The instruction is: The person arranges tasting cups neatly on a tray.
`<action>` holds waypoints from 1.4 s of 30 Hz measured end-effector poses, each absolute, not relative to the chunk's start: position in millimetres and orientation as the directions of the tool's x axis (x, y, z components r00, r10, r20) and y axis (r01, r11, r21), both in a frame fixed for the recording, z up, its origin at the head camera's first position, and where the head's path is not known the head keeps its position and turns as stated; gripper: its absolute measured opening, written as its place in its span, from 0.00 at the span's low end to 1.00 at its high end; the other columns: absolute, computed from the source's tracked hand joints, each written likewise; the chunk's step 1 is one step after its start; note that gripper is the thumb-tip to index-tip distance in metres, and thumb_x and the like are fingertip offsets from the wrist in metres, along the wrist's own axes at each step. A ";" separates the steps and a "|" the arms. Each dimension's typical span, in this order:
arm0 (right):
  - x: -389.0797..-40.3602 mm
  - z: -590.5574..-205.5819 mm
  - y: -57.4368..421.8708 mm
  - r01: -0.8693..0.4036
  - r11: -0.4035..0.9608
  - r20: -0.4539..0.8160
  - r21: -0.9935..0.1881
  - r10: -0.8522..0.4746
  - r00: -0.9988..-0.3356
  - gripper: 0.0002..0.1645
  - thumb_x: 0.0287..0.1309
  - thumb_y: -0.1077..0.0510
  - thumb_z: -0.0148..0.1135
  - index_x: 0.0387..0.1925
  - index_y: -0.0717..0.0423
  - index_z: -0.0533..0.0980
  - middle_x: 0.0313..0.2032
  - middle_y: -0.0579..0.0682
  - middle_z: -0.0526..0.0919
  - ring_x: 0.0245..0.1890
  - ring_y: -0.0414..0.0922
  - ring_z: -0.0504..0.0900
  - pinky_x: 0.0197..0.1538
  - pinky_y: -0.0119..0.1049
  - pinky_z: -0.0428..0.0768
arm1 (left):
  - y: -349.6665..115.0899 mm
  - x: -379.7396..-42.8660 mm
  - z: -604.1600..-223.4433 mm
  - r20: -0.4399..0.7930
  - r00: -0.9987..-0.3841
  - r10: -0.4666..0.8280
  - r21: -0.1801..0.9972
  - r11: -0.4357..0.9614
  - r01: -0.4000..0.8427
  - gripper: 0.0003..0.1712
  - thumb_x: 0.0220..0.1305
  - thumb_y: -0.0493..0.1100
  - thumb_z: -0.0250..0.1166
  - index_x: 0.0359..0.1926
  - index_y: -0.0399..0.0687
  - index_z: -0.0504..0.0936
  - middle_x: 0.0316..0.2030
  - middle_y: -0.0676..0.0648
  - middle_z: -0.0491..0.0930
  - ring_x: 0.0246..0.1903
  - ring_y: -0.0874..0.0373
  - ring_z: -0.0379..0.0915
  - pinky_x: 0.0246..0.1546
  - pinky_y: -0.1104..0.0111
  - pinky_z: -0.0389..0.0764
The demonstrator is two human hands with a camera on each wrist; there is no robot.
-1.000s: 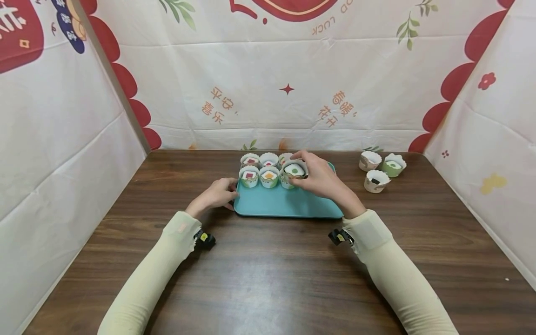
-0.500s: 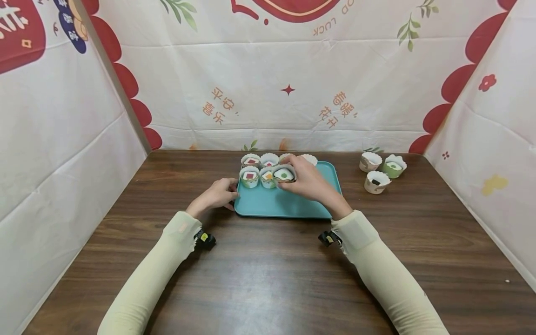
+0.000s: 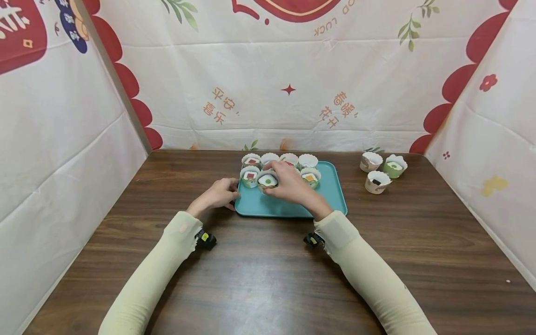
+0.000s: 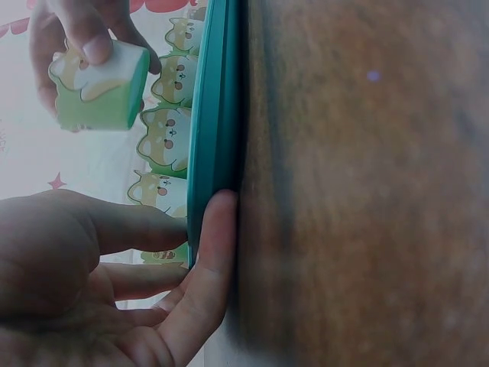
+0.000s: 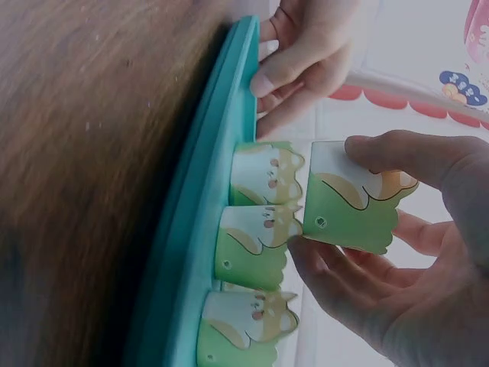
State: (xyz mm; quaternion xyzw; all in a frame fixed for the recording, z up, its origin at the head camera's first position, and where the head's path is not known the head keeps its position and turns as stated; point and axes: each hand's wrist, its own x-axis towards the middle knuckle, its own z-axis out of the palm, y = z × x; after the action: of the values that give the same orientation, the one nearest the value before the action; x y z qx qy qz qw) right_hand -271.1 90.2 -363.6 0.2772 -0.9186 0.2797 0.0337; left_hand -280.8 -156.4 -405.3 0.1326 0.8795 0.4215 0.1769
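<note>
My right hand (image 3: 291, 184) holds a paper baking cup (image 3: 267, 180) with white filling and a green dot, thumb on one side and fingers on the other. In the right wrist view this green cup (image 5: 355, 199), printed with a cartoon animal, is raised to about the rim height of the cups standing on the tray. The teal tray (image 3: 284, 208) carries two rows of such cups, among them one with a red square (image 3: 250, 177) and one with an orange square (image 3: 310, 177). My left hand (image 3: 217, 193) grips the tray's left edge, its fingertips on the rim.
To the right of the tray, three more cups stand on the brown wooden table (image 3: 251, 270): a white one (image 3: 371, 161), a green one (image 3: 393, 166) and one with a dark piece inside (image 3: 377, 182). A printed cloth (image 3: 268, 93) hangs behind the table.
My right hand has moved left over the tray with the cup, from the right part of the front row. Cups behind it have come into view. The left hand has stayed put.
</note>
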 end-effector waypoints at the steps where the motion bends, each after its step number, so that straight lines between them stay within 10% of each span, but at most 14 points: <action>1: -271.1 -364.0 88.0 -0.528 0.692 0.214 -0.492 -0.492 -0.844 0.32 0.58 0.53 0.75 0.61 0.58 0.75 0.59 0.56 0.80 0.61 0.55 0.77 0.64 0.53 0.77 | -156.3 -280.6 -404.9 -0.198 -0.903 0.382 0.788 0.610 0.085 0.33 0.75 0.34 0.54 0.77 0.31 0.60 0.55 0.31 0.76 0.43 0.46 0.82 0.36 0.62 0.92; 26: -264.4 -376.6 43.1 -0.518 0.736 0.201 -0.436 -0.482 -0.853 0.31 0.55 0.53 0.78 0.58 0.54 0.75 0.54 0.56 0.82 0.55 0.53 0.81 0.59 0.50 0.81 | -157.4 -281.8 -404.7 -0.196 -0.902 0.385 0.800 0.595 0.080 0.30 0.76 0.36 0.52 0.75 0.32 0.62 0.55 0.32 0.75 0.43 0.47 0.82 0.36 0.62 0.91; 42: -264.3 -387.2 34.1 -0.449 0.754 0.175 -0.479 -0.419 -0.891 0.26 0.53 0.54 0.80 0.43 0.56 0.71 0.31 0.51 0.76 0.31 0.48 0.73 0.33 0.37 0.72 | -157.5 -284.2 -406.2 -0.205 -0.905 0.374 0.807 0.588 0.060 0.29 0.77 0.36 0.49 0.76 0.32 0.62 0.57 0.32 0.76 0.43 0.47 0.83 0.36 0.62 0.92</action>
State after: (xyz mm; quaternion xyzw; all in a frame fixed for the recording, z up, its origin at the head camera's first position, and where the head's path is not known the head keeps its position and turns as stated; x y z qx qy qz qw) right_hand -264.3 34.1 -387.2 0.2319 -0.9361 0.2628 0.0281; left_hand -284.2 -157.5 -406.2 0.1242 0.8727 0.4368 0.1797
